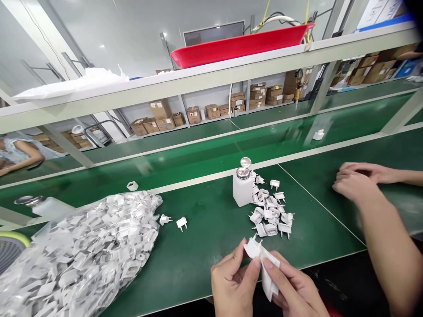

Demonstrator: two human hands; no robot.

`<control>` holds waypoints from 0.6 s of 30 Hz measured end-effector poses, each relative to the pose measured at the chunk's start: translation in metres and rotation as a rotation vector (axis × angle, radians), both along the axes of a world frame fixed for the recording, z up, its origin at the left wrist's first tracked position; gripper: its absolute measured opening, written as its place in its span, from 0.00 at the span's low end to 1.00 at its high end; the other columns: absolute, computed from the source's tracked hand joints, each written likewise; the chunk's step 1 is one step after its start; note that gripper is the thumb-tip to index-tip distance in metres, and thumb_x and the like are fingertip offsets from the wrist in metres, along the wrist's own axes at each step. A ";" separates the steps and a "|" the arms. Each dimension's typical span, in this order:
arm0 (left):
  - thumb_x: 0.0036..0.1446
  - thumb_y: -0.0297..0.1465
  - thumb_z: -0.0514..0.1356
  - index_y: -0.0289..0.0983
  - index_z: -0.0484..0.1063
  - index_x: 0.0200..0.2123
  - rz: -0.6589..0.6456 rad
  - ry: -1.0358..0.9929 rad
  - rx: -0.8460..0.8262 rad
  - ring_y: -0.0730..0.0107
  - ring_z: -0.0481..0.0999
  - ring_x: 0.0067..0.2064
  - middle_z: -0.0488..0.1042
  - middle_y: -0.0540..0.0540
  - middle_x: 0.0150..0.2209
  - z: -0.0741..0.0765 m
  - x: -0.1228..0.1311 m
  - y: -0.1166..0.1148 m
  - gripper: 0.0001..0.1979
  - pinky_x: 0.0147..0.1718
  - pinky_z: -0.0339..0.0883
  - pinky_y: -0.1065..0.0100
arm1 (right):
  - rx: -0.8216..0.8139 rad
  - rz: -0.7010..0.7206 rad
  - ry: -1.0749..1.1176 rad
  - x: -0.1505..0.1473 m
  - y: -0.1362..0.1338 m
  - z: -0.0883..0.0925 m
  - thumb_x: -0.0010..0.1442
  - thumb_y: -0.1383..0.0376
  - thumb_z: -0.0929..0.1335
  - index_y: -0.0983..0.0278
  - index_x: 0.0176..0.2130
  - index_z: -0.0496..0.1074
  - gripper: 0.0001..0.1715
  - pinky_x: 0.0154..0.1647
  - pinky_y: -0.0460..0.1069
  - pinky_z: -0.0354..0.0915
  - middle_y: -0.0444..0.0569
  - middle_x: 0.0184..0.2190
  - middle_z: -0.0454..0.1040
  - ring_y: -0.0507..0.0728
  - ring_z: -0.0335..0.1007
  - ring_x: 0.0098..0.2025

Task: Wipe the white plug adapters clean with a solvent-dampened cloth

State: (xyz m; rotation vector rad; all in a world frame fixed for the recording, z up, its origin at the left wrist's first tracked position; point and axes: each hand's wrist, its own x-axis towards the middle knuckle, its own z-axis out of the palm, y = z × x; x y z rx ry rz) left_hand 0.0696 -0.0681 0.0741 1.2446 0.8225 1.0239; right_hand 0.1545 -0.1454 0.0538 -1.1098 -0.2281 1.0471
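Observation:
My left hand pinches a white plug adapter by thumb and fingers at the near edge of the green bench. My right hand holds a folded white cloth pressed against the plug. Just beyond lies a pile of several white plug adapters next to a white dispenser bottle with a metal top. Two loose plugs lie to the left, beside a large clear bag of plug adapters.
Another person's hands and forearm rest on the bench at right. A second dispenser bottle lies at far left. A red tray sits on the overhead shelf. Cardboard boxes line the back. Another person sits far left.

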 end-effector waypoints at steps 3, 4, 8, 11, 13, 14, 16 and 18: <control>0.48 0.45 0.75 0.40 0.86 0.42 -0.035 -0.019 -0.019 0.55 0.87 0.42 0.87 0.39 0.40 0.002 0.005 -0.001 0.20 0.42 0.82 0.67 | -0.015 -0.055 -0.003 0.004 0.001 0.004 0.51 0.49 0.79 0.59 0.38 0.84 0.20 0.26 0.44 0.63 0.45 0.29 0.69 0.48 0.58 0.25; 0.48 0.45 0.75 0.39 0.87 0.42 -0.038 -0.023 -0.046 0.54 0.87 0.42 0.87 0.39 0.40 0.002 0.006 -0.002 0.21 0.41 0.82 0.66 | -0.032 -0.080 -0.017 0.005 0.001 0.005 0.50 0.49 0.79 0.59 0.38 0.84 0.20 0.26 0.45 0.64 0.46 0.29 0.71 0.49 0.60 0.25; 0.46 0.44 0.76 0.37 0.86 0.43 -0.028 -0.020 -0.112 0.55 0.87 0.40 0.87 0.40 0.38 0.001 0.010 -0.005 0.23 0.40 0.82 0.65 | -0.078 -0.155 -0.068 0.008 -0.001 0.006 0.43 0.50 0.81 0.59 0.33 0.85 0.20 0.26 0.49 0.69 0.49 0.28 0.75 0.56 0.70 0.27; 0.46 0.44 0.77 0.37 0.87 0.42 -0.116 -0.062 -0.163 0.55 0.86 0.41 0.87 0.40 0.38 0.001 0.011 -0.008 0.23 0.40 0.82 0.64 | -0.087 -0.210 -0.093 0.011 -0.003 0.003 0.45 0.50 0.79 0.56 0.33 0.85 0.16 0.28 0.49 0.70 0.48 0.28 0.77 0.60 0.77 0.32; 0.45 0.43 0.77 0.36 0.87 0.41 -0.214 -0.119 -0.281 0.57 0.86 0.39 0.87 0.40 0.37 0.003 0.011 -0.009 0.22 0.40 0.82 0.64 | -0.093 -0.236 -0.106 0.014 -0.006 0.003 0.46 0.51 0.78 0.54 0.33 0.85 0.15 0.28 0.48 0.70 0.47 0.29 0.78 0.61 0.79 0.34; 0.45 0.42 0.78 0.36 0.87 0.40 -0.257 -0.163 -0.366 0.58 0.86 0.37 0.87 0.40 0.35 0.005 0.011 -0.009 0.22 0.39 0.82 0.65 | -0.098 -0.242 -0.110 0.015 -0.009 0.003 0.46 0.51 0.79 0.54 0.34 0.85 0.15 0.28 0.47 0.70 0.47 0.29 0.79 0.62 0.80 0.35; 0.45 0.40 0.79 0.34 0.87 0.36 -0.317 -0.272 -0.573 0.65 0.85 0.34 0.86 0.41 0.32 0.010 0.010 -0.009 0.19 0.36 0.81 0.69 | -0.110 -0.248 -0.115 0.018 -0.017 0.005 0.45 0.52 0.79 0.55 0.33 0.85 0.15 0.26 0.48 0.70 0.48 0.29 0.80 0.63 0.80 0.35; 0.44 0.38 0.80 0.33 0.86 0.31 -0.342 -0.371 -0.783 0.71 0.84 0.31 0.86 0.41 0.31 0.016 0.010 -0.009 0.16 0.34 0.80 0.75 | -0.122 -0.260 -0.123 0.022 -0.027 0.009 0.45 0.52 0.79 0.56 0.34 0.85 0.16 0.24 0.49 0.70 0.50 0.29 0.81 0.64 0.80 0.35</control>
